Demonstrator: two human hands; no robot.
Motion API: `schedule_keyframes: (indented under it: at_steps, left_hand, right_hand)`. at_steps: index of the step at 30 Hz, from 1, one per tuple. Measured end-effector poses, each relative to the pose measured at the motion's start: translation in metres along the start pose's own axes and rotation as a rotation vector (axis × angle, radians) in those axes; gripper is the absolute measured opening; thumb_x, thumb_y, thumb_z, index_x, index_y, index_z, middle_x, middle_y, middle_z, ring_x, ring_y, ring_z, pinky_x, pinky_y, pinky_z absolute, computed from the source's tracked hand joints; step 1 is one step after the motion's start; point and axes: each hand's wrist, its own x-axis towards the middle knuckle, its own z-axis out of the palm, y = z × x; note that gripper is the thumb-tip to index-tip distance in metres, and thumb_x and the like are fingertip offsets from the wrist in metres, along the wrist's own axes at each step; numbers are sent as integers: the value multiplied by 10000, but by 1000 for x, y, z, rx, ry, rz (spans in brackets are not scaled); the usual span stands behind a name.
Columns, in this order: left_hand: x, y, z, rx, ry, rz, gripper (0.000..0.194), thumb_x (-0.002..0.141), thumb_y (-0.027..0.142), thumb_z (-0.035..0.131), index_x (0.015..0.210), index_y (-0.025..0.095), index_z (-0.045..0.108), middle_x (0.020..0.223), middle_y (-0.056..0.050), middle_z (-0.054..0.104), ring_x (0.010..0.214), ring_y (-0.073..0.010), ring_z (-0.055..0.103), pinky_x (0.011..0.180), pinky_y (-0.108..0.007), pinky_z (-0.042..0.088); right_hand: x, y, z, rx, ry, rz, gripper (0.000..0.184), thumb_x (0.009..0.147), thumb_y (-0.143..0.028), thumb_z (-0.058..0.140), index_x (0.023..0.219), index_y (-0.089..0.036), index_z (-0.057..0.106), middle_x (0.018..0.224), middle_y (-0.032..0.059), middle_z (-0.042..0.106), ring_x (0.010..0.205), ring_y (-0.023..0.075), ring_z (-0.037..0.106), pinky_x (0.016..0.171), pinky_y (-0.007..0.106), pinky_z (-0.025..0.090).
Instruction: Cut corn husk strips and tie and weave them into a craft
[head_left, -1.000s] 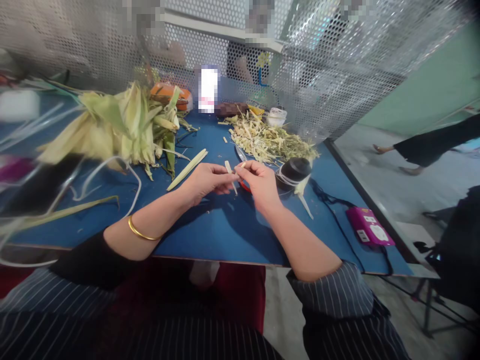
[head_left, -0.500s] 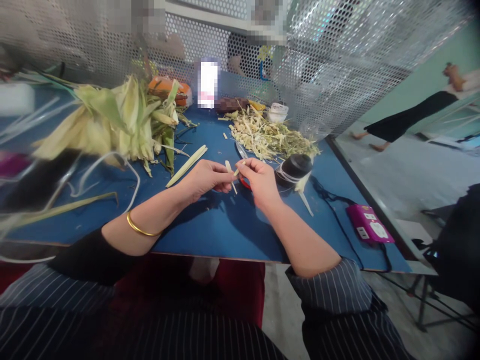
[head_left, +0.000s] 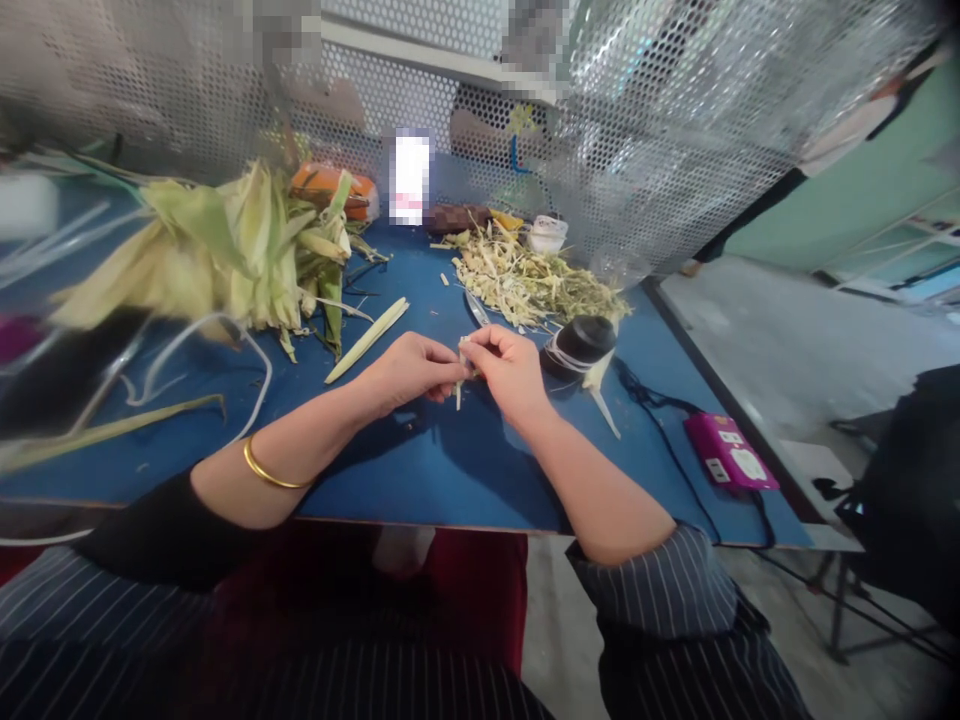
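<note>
at the far left of the blue counter [head_left: 450, 480], a blurred white object [head_left: 26, 205], then a long husk blade [head_left: 120, 432] lying flat toward the front. next, a big heap of corn husks [head_left: 225, 240], pale yellow to green, with a white cord [head_left: 264, 375] looping in front of it. behind the heap's right side, an orange packet [head_left: 334, 183]. on the left wrist, a gold bangle [head_left: 274, 470]. just beyond the left hand [head_left: 416, 370], a single folded husk [head_left: 367, 340] lying at a slant. left thumb and fingers pinched together on a pale husk strip [head_left: 459, 396], held upright above the counter, between both hands; too small to tell whether one piece or more. right hand [head_left: 510, 370] closed on the same strip near its upper end, fingertips close to the left ones. just beyond, scissors [head_left: 475, 308], partly hidden. farther right, a pile of husk shreds [head_left: 536, 278], near a white cup [head_left: 548, 234]; then a black thread spool [head_left: 579, 345] and, near the counter's right edge, a magenta box [head_left: 727, 452].
</note>
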Motion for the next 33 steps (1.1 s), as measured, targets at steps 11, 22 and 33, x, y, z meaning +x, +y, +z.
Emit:
schedule_keyframes:
  at_steps: [11,22,33]
  left_hand:
    - [3,1,-3,-221,82,-101,336,821,430,594,668,133,631,601,-42,614,478,-79,513,503,-221,417]
    - [2,0,-2,-102,68,-11,232,715,299,701,560,147,620,510,-22,545,463,-84,482,476,-234,391]
    - [9,-3,-7,-480,169,-110,197,742,288,701,852,126,685,852,-102,727,736,-159,681,699,-278,517]
  right_hand:
    - [9,-10,-9,264,83,127,257,743,-450,648,813,-203,659,742,4,639,669,122,581,671,276,458]
    - [3,-9,-2,228,40,139,185,698,-325,686,636,-182,587,533,-36,541,521,94,470,549,249,386]
    - [-2,-21,-13,-181,372,-302,172,819,-356,593,838,-190,635,818,30,641,763,145,580,751,297,463]
